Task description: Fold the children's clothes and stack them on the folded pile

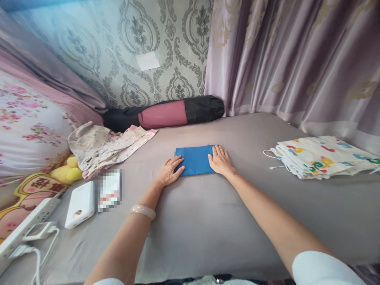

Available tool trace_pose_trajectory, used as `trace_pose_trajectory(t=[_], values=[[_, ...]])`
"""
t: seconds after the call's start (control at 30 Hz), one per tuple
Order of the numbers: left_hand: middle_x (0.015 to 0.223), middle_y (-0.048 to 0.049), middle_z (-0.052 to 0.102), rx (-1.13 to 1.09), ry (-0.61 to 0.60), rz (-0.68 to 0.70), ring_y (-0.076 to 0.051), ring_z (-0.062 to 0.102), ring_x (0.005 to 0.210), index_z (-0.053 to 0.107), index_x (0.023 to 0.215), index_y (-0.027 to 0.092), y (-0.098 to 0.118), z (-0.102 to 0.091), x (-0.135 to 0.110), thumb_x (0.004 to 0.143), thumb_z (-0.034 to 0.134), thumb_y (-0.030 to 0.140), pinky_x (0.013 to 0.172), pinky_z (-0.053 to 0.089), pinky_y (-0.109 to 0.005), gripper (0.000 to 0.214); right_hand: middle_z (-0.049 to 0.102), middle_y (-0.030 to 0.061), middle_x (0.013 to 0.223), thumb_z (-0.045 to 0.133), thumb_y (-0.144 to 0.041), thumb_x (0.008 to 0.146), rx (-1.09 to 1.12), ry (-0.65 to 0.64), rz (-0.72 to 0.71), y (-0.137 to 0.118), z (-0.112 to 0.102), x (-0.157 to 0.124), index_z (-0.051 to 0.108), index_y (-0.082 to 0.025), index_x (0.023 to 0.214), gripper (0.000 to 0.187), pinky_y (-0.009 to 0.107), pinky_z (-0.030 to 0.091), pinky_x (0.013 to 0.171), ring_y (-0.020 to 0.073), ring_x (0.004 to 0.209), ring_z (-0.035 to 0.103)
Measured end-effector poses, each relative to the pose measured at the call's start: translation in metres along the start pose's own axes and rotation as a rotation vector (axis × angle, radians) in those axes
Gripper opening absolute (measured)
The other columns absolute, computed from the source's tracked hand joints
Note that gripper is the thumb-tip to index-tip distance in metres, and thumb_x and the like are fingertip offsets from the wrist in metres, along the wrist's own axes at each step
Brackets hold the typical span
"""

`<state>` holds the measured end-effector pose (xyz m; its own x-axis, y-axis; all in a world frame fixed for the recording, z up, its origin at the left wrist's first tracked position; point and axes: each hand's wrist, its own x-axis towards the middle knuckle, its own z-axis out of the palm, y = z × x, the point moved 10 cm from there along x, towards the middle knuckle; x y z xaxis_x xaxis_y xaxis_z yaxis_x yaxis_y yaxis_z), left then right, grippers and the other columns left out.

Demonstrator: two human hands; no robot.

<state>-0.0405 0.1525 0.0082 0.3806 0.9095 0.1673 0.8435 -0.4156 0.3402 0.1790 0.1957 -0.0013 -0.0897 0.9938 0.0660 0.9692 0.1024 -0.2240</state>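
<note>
A blue folded cloth lies flat on the grey bed sheet, its long side running left to right. My left hand rests on the cloth's left end, fingers stretched and thumb along the near edge. On the right end lies my right hand, palm down with its fingers extended. Both hands press from above and neither grips the cloth. A pale bangle circles my left forearm.
A folded white patterned cloth with cords lies right. Left are crumpled floral fabric, a white power bank, a blurred packet and a power strip with plugs. A pink-and-black roll lies along the wall.
</note>
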Motion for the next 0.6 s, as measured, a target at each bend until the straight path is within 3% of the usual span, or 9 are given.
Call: trace_pose_trajectory(t=[0.2,0.33,0.47,0.6], values=[[0.139,-0.0092,0.055,0.156,-0.007,-0.162,-0.025,0.044,0.135,0.062,0.121,0.02,0.024,-0.007,0.019,0.099,0.027,0.046,0.116,0.026,-0.049,0.048,0.024,0.0173,0.158,0.02,-0.037,0.099,-0.022,0.033,-0.045,-0.016,-0.013,-0.004,0.029,-0.001,0.149,0.063,0.049,0.011,0.118,0.0277,0.146,0.018],[0.151,-0.0112,0.041,0.273,0.051,-0.174,-0.027,0.027,0.144,0.052,0.135,0.017,0.053,0.008,0.033,0.1,0.026,0.04,0.118,0.02,-0.05,0.05,0.026,0.017,0.157,0.021,-0.036,0.099,-0.026,0.054,-0.118,-0.037,-0.008,-0.015,0.031,-0.001,0.148,0.062,0.048,0.011,0.118,0.0277,0.146,0.019],[0.154,-0.0129,0.035,0.288,0.001,-0.214,-0.029,0.025,0.145,0.043,0.144,0.016,0.055,0.033,0.033,0.099,0.027,0.043,0.118,0.02,-0.051,0.055,0.027,0.0167,0.156,0.023,-0.035,0.098,-0.033,0.031,-0.12,-0.041,0.002,-0.019,0.035,-0.002,0.147,0.06,0.049,0.012,0.118,0.0276,0.146,0.019],[0.154,-0.0131,0.036,0.289,-0.026,-0.21,-0.03,0.027,0.144,0.044,0.142,0.017,0.053,0.032,0.035,0.098,0.028,0.045,0.116,0.023,-0.052,0.054,0.028,0.0168,0.156,0.025,-0.036,0.098,-0.012,-0.024,-0.12,-0.039,0.002,-0.013,0.036,-0.002,0.147,0.061,0.05,0.015,0.118,0.0284,0.146,0.02]])
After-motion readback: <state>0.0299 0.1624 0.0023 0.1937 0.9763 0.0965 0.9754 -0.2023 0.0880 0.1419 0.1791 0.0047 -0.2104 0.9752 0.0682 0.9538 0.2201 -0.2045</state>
